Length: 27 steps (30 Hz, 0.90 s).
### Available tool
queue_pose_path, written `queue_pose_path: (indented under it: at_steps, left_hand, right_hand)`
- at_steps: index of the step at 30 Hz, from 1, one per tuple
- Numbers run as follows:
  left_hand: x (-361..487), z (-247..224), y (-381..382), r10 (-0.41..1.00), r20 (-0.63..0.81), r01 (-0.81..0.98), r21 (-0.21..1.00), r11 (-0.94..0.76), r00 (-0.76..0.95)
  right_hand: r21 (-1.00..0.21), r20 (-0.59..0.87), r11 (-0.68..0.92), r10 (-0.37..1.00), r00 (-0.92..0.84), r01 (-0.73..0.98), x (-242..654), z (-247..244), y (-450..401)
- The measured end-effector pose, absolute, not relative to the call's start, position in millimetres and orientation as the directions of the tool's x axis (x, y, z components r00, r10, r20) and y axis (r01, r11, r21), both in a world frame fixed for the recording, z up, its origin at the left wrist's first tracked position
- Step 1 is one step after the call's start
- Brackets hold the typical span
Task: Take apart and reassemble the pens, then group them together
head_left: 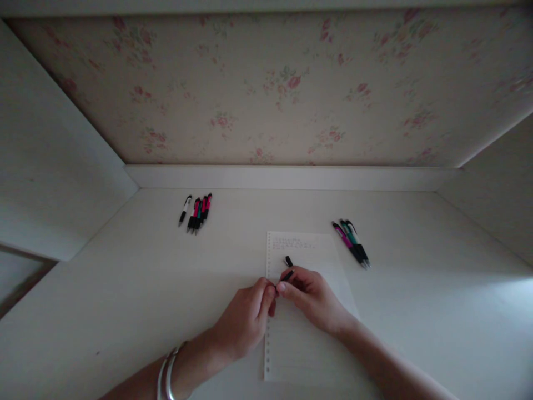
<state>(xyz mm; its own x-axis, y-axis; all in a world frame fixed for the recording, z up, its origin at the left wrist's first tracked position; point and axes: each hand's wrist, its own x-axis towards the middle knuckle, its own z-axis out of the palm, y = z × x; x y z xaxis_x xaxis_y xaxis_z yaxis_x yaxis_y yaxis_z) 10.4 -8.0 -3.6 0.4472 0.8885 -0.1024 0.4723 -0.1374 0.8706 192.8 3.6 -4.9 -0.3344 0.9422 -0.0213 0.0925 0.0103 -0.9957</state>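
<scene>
Head view: I have the right hand (320, 300) pinching a black pen part (287, 275) over the paper (306, 347); the left hand (245, 318) is closed beside it, any contents hidden. I should apply light, aligned pressure, low above the paper.

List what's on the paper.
Handwriting near the top of the paper; over it, the left hand, right hand and two black pieces. Can't tell if the pieces touch it; whatever the hands cover is hidden.
</scene>
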Motion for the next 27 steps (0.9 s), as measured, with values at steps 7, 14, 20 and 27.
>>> queue_pose_path:
  at_steps: [7,14,20,27]
  left_hand:
    - [9.1,-5.3,-8.8,0.885,-0.117,0.472,0.872,-0.126,0.451]
    - [8.7,-7.7,-10.2,0.882,-0.11,0.458,0.88,-0.128,0.459]
    - [9.7,-7.8,-8.2,0.874,-0.096,0.462,0.873,-0.156,0.476]
    - [10.7,-7.0,-5.5,0.879,-0.108,0.456,0.88,-0.133,0.464]
  right_hand:
    - [-0.994,-0.058,-0.02,0.936,-0.348,0.112,196.2,-5.1,0.3]
    - [-0.994,-0.104,-0.109,0.94,-0.325,0.001,192.8,-3.5,-1.5]
    - [-0.996,-0.086,-0.072,0.935,-0.344,0.051,194.7,-8.9,0.8]
    - [-0.998,-0.067,-0.06,0.929,-0.365,0.031,197.4,-7.1,2.4]
